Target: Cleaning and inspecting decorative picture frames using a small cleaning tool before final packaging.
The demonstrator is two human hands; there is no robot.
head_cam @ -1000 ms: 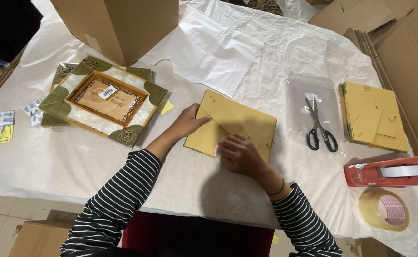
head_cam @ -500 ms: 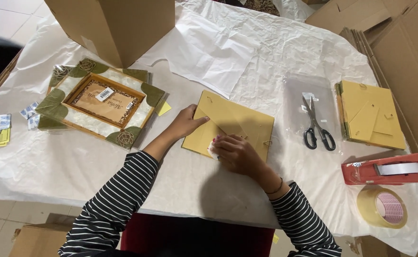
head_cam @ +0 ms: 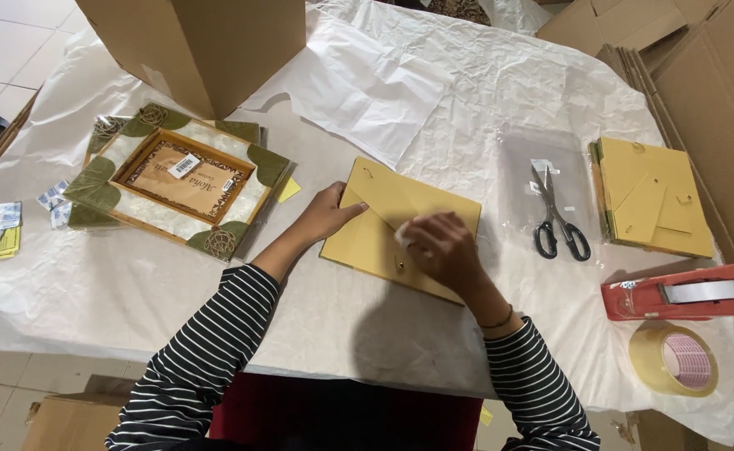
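Both hands rest on a yellow frame back (face-down).

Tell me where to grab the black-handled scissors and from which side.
Take the black-handled steel scissors by the two loop handles, coming from the near table edge: they lie flat and closed on clear plastic, handles toward the person, blade tips pointing away. Probably easiest for the right hand.

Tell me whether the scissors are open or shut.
Shut. The scissors lie flat on a clear plastic sleeve, blades together in one point, black handle loops side by side.
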